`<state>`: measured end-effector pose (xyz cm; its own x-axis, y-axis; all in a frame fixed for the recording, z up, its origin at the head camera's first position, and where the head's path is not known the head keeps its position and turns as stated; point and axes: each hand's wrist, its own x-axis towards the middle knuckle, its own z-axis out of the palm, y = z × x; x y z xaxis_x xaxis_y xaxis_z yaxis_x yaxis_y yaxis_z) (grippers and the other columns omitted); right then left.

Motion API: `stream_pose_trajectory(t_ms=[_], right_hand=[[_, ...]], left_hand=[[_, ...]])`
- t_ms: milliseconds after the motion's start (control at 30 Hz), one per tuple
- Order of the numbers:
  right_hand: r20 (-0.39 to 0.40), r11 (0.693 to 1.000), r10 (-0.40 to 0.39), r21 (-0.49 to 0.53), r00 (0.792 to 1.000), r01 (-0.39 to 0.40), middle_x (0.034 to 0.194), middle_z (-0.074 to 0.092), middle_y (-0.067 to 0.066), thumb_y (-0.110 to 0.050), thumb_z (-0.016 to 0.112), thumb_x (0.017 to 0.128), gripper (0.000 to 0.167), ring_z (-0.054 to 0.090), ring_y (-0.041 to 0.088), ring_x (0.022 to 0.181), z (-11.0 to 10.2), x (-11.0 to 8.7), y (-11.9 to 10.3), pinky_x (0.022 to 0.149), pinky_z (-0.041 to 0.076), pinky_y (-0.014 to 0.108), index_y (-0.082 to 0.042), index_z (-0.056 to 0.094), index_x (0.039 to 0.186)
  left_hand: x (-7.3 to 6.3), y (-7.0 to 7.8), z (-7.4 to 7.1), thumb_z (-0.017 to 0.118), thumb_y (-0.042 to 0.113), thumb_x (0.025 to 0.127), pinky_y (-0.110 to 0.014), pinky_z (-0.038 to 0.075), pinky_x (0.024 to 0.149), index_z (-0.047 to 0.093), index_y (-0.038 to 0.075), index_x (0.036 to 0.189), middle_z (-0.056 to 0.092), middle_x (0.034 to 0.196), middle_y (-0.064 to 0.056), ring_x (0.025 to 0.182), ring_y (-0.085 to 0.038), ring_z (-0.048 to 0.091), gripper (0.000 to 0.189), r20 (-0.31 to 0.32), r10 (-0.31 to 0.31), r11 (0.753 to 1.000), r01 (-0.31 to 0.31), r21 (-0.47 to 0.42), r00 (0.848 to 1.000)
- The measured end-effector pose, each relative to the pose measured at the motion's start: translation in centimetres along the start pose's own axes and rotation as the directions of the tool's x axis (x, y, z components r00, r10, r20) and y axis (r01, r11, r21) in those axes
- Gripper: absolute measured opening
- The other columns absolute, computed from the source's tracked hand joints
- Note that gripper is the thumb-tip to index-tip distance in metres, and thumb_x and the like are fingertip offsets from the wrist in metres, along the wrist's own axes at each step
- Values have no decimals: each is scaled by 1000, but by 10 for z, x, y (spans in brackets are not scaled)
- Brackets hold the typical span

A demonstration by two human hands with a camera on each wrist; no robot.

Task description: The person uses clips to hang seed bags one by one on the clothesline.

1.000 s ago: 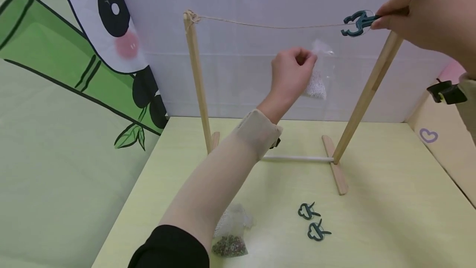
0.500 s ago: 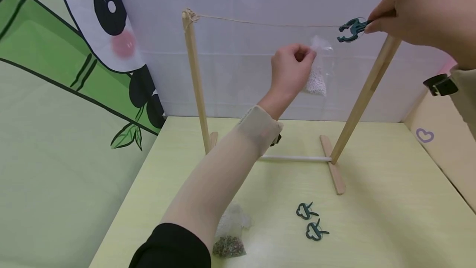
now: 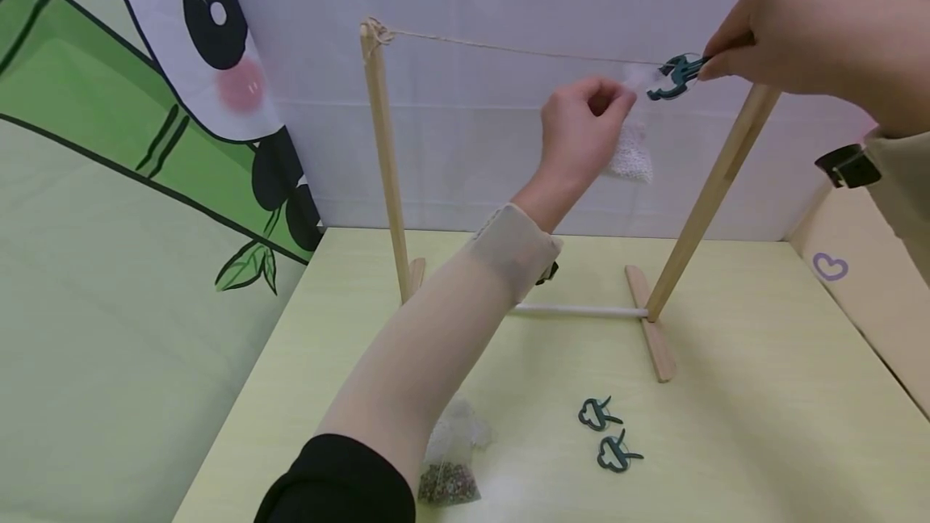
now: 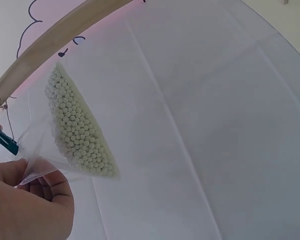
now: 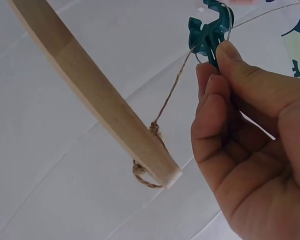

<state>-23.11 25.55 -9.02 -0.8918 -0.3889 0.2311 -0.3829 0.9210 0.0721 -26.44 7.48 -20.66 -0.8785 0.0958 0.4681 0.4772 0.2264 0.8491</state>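
Note:
My left hand (image 3: 581, 131) pinches the top of a clear plastic bag of small white beads (image 4: 77, 125), which hangs under a thin string (image 3: 508, 48). My right hand (image 3: 806, 31) holds a dark green plastic clip (image 5: 210, 35) by its handles, thumb against fingers. The clip's jaws are spread and point left, close to the bag's top edge and at the string. In the left wrist view, the clip's tip is right beside the bag's plastic; whether they touch I cannot tell. Two more green clips, the upper (image 3: 599, 413) and the lower (image 3: 616, 453), lie on the table.
The string runs between a left wooden post (image 3: 385, 160) and a right wooden post (image 3: 715, 200), joined low down by a white rod (image 3: 581, 311). Beside my left forearm lies a clear bag with dark bits (image 3: 446, 483). A white cloth (image 3: 472, 160) hangs behind.
My right hand has moved left and down along the string with the clip. My left hand has shifted slightly right and up with the bead bag, bringing bag and clip together.

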Motion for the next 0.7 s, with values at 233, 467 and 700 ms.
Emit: stream_pose_trajectory(t_ms=[233, 467, 700], right_hand=[[-11, 1000, -27, 10, 1000, 27, 77, 70, 20, -5, 77, 91, 16, 57, 29, 62, 3, -3, -3, 50, 48, 32, 10, 76, 91], [-1, 998, -55, 10, 998, 55, 72, 66, 12, -13, 81, 88, 24, 56, 27, 64, 6, -8, -4, 50, 47, 33, 10, 75, 94], [-24, 998, -54, 33, 998, 55, 76, 66, 10, -20, 86, 84, 34, 57, 27, 70, 11, -13, -7, 51, 45, 31, 9, 74, 96]], left_hand=[[-2, 2, 2, 69, 16, 99, -18, 49, 67, 73, 8, 101, 64, 89, 2, 78, -9, 55, 9, 53, 9, 1000, -9, -4, 999], [-3, -1, 2, 69, 16, 100, -19, 47, 66, 72, 7, 98, 63, 86, 0, 76, -11, 54, 10, 78, 16, 1000, -17, 18, 997], [-3, -6, 0, 69, 17, 100, -18, 48, 68, 74, 8, 97, 65, 85, 1, 77, -10, 56, 11, 88, 4, 999, -9, 48, 996]])
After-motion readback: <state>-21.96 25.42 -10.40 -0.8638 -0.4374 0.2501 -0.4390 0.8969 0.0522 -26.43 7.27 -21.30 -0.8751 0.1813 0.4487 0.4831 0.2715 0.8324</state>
